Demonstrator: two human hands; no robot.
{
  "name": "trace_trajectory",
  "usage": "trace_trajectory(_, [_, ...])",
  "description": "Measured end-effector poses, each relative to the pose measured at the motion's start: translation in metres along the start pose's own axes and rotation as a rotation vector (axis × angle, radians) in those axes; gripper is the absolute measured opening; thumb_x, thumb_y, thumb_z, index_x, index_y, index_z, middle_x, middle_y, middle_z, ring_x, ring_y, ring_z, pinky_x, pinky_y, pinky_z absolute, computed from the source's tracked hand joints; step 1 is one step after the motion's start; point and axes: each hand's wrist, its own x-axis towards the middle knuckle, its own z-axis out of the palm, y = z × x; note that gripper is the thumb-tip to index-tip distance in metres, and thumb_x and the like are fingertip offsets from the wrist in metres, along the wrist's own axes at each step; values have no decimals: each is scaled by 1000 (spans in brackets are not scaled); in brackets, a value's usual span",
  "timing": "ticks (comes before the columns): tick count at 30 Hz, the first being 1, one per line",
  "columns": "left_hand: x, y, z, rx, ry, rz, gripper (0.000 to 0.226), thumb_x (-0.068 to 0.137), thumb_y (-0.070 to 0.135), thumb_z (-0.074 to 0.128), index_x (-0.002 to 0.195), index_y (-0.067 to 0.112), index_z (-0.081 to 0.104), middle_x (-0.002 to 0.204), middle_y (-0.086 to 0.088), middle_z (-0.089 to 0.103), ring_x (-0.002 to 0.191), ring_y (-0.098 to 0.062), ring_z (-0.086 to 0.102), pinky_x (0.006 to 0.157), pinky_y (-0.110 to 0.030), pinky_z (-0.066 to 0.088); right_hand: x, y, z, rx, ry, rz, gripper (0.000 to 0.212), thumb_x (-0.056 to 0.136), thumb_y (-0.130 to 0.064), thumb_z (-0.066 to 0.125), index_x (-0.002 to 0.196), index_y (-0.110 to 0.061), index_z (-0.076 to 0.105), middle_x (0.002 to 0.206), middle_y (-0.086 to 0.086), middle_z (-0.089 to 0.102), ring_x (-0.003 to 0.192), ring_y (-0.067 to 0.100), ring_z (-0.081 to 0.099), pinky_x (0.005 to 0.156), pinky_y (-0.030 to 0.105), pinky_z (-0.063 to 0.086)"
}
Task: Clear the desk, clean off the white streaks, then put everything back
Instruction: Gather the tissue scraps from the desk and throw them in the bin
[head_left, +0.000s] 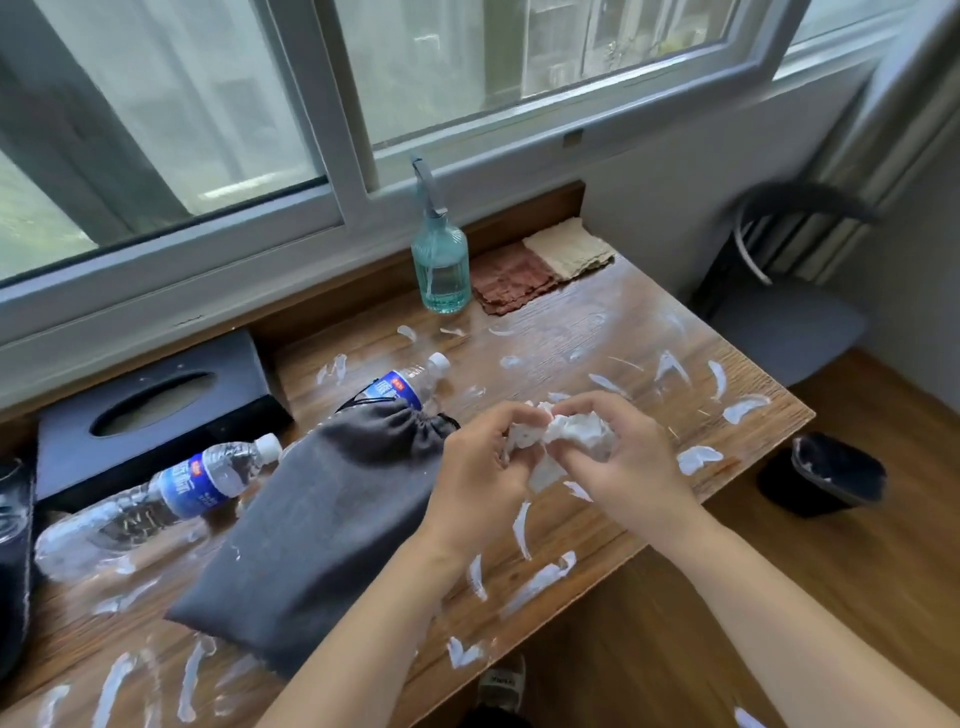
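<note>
my left hand (485, 462) and my right hand (618, 457) are close together, and both pinch a crumpled white tissue (558, 436) between them. my fingers curl round it, so i think i am balling it up to make a pad for wiping. i hold it just above the counter (597, 322), in the middle of the mess.

the white streaks (540, 579) are all around my hands: some just past my right hand, some under my wrists, more close to my body on the left. none of them look wiped yet.

the counter is not cleared yet. a grey cloth bag (322, 525) lies just left of my left hand, with a water bottle (410, 382) poking out behind it. another water bottle (156, 499) lies farther left, near a black tissue box (150, 410). far ahead of my hands stand a blue spray bottle (440, 265) and two folded cloths (540, 267), likely kept there for the cleaning. a black bin (826, 475) sits on the floor past my right hand, good for dropping the tissue in.
</note>
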Motion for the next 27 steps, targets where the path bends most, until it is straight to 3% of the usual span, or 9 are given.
trace_trajectory(8, [72, 29, 73, -19, -111, 40, 33, 92, 0, 75, 111, 28, 71, 108, 23, 71, 104, 8, 65, 82, -8, 48, 30, 36, -80, -22, 113, 67, 27, 89, -20, 78, 110, -32, 67, 107, -11, 66, 67, -12, 57, 55, 6, 41])
trace_trajectory(11, [94, 42, 119, -30, -161, 57, 35, 93, 0, 74, 110, 30, 70, 108, 19, 72, 104, 5, 66, 83, -11, 51, 35, 64, -119, -53, 168, 67, 28, 88, -22, 79, 110, -33, 67, 109, -14, 66, 84, -7, 62, 68, 11, 48])
trace_trajectory(14, [116, 58, 179, -27, -199, 76, 34, 93, -1, 73, 110, 29, 71, 106, 17, 72, 100, 0, 68, 79, -13, 53, 37, 100, -169, -75, 226, 71, 26, 89, -22, 78, 111, -29, 68, 107, -16, 66, 103, 1, 62, 84, 14, 53])
trace_trajectory(20, [153, 108, 323, 13, -227, 164, 26, 91, 6, 78, 109, 23, 72, 102, 12, 72, 96, -8, 69, 74, -22, 59, 32, 177, -297, -95, 302, 100, 22, 90, -22, 77, 111, -26, 69, 105, -12, 66, 102, 2, 62, 80, 11, 52])
trace_trajectory(24, [174, 140, 417, -31, -304, 178, 26, 91, 2, 77, 108, 21, 72, 103, 11, 72, 95, -2, 68, 74, -13, 52, 23, 232, -379, -124, 358, 145, 23, 90, -23, 77, 111, -25, 68, 106, -6, 67, 99, 10, 64, 82, 27, 58])
trace_trajectory(27, [193, 158, 482, -34, -379, 191, 21, 91, 4, 77, 108, 16, 73, 101, 10, 72, 95, 2, 67, 73, -8, 50, 18, 272, -432, -118, 420, 199, 19, 89, -21, 76, 107, -23, 70, 103, -6, 67, 96, 8, 63, 78, 22, 55])
